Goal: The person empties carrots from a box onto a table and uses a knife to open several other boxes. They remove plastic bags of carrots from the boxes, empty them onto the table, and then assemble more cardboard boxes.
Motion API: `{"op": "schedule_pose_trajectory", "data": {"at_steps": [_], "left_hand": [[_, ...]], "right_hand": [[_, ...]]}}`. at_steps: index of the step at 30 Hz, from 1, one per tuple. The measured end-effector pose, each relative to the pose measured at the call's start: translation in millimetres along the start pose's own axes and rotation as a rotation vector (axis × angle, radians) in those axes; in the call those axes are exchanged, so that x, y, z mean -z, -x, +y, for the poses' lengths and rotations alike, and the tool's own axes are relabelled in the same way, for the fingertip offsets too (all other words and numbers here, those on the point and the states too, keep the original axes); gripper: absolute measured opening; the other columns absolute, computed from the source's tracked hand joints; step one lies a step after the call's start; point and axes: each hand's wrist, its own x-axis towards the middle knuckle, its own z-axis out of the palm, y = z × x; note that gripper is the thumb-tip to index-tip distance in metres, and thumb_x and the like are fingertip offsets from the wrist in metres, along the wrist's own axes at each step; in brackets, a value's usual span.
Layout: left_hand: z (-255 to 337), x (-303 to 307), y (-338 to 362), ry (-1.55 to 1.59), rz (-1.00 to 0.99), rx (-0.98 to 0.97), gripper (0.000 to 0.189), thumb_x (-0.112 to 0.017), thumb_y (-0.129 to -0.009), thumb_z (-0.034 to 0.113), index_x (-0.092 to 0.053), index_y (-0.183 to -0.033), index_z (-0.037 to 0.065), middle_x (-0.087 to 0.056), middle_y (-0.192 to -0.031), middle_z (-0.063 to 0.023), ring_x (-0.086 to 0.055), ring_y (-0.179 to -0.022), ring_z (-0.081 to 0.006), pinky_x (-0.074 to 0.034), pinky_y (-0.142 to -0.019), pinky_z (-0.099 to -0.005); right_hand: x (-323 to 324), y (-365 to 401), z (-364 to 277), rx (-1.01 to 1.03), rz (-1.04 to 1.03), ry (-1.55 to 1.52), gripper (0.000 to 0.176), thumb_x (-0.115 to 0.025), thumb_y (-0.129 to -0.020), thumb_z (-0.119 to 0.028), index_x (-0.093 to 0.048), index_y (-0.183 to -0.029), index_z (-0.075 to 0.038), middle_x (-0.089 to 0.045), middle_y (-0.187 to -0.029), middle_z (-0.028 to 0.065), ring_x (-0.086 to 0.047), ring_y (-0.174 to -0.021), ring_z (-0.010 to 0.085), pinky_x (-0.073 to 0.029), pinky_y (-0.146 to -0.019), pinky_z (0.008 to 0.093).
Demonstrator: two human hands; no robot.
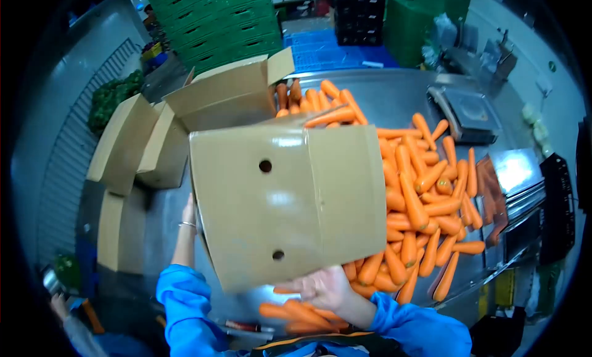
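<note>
A large cardboard box [265, 203] with two round holes and a flap on its right fills the middle of the view, tilted above the metal table. Along the box's left side is my left hand [189, 212], a bracelet at its wrist; its fingers are mostly hidden by the cardboard. My right hand [324, 289] is at the lower edge, with its fingers curled against the box. Many loose carrots [413, 196] are piled right of the box and behind it. Several more carrots [302, 314] lie below my right hand.
Other open cardboard boxes [222, 92] stand at the left and back. A scale [472, 113] sits at the back right. Beyond the table are stacked green crates [216, 27] and a blue pallet [333, 49]. Another person's hand [60, 307] shows at the lower left.
</note>
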Motion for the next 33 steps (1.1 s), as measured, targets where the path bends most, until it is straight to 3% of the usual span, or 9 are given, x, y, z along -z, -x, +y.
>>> {"op": "schedule_pose_trajectory", "data": {"at_steps": [4,10,11,15,17,20,25,30,33], "left_hand": [[-26.3,-52.7,5.6,0.175,-0.084,0.023,0.049,-0.040,-0.089,0.049,-0.054,-0.114,0.008,-0.060,-0.104,-0.0106,-0.059,-0.090,-0.0219,-0.048,-0.077,-0.0347],[41.9,-109.3,3.3,0.126,-0.262,-0.065,0.063,-0.037,-0.088,0.056,-0.051,-0.120,0.004,-0.058,-0.113,-0.0118,-0.057,-0.099,-0.0241,-0.047,-0.083,-0.0369],[58.8,-119.3,11.4,0.077,-0.274,-0.051,0.065,-0.036,-0.088,0.057,-0.050,-0.121,0.003,-0.057,-0.114,-0.0120,-0.056,-0.100,-0.0245,-0.047,-0.084,-0.0373],[152.3,-157.0,85.9,-0.434,0.026,0.039,0.074,-0.034,-0.083,0.065,-0.053,-0.121,0.004,-0.059,-0.113,-0.0117,-0.060,-0.096,-0.0234,-0.048,-0.083,-0.0358],[206.5,-203.7,152.9,-0.376,-0.218,0.040,0.083,-0.043,-0.076,0.071,-0.058,-0.110,-0.003,-0.062,-0.106,-0.0169,-0.062,-0.093,-0.0249,-0.049,-0.082,-0.0356],[268.9,-270.1,210.0,-1.193,0.169,-0.300,0.087,-0.049,-0.071,0.070,-0.060,-0.100,-0.011,-0.063,-0.098,-0.0217,-0.064,-0.088,-0.0282,-0.048,-0.081,-0.0352],[334.6,-361.4,243.0,-1.484,-0.110,-0.539,0.086,-0.056,-0.065,0.073,-0.064,-0.094,-0.007,-0.063,-0.099,-0.0200,-0.061,-0.092,-0.0276,-0.048,-0.080,-0.0349],[369.2,-376.6,292.2,-0.950,-0.457,-0.568,0.054,-0.064,-0.077,0.050,-0.065,-0.101,0.001,-0.064,-0.097,-0.0081,-0.060,-0.089,-0.0169,-0.048,-0.077,-0.0303],[384.9,-352.7,343.2,-0.846,-0.215,-0.666,0.022,-0.060,-0.086,0.026,-0.063,-0.100,0.010,-0.063,-0.097,-0.0089,-0.061,-0.085,-0.0164,-0.051,-0.074,-0.0304]], "right_hand": [[-29.1,-5.9,-15.6,0.047,0.128,0.158,0.065,-0.031,-0.090,-0.050,-0.031,-0.133,-0.001,-0.037,-0.134,0.0212,-0.052,-0.103,0.0462,-0.055,-0.072,0.0410],[-19.1,2.0,-45.9,-0.106,-0.312,-0.044,0.064,-0.029,-0.090,-0.050,-0.030,-0.134,-0.003,-0.037,-0.134,0.0206,-0.054,-0.103,0.0426,-0.056,-0.065,0.0374],[-12.5,8.3,-52.0,-0.093,-0.168,0.030,0.062,-0.028,-0.091,-0.048,-0.026,-0.136,-0.005,-0.033,-0.136,0.0224,-0.057,-0.099,0.0351,-0.053,-0.048,0.0318],[-15.3,26.1,-89.0,-0.182,-0.579,-0.333,0.057,-0.031,-0.093,-0.034,-0.016,-0.140,-0.006,-0.026,-0.142,0.0174,-0.061,-0.088,0.0215,-0.052,-0.044,0.0281],[-11.5,41.1,-102.0,-0.141,-0.675,-0.499,0.058,-0.033,-0.092,-0.023,-0.009,-0.141,-0.002,-0.024,-0.144,0.0129,-0.063,-0.080,0.0179,-0.054,-0.046,0.0294],[-44.3,66.0,-107.2,-0.111,-0.978,-0.783,0.059,-0.032,-0.093,-0.017,-0.003,-0.139,0.004,-0.026,-0.143,0.0114,-0.065,-0.079,0.0204,-0.056,-0.049,0.0352],[-88.7,102.6,-164.6,-0.030,-1.460,-0.549,0.072,-0.042,-0.090,-0.027,0.003,-0.142,-0.005,-0.030,-0.143,0.0033,-0.062,-0.090,0.0275,-0.052,-0.052,0.0422],[-163.8,151.0,-184.0,-0.106,-1.457,-0.080,0.089,-0.054,-0.082,-0.034,0.007,-0.142,-0.008,-0.033,-0.140,0.0113,-0.063,-0.075,0.0300,-0.052,-0.050,0.0473],[-201.7,150.4,-200.1,-0.307,-1.436,0.077,0.084,-0.047,-0.086,-0.044,0.002,-0.141,-0.004,-0.036,-0.136,0.0192,-0.064,-0.070,0.0329,-0.053,-0.049,0.0481]]}}
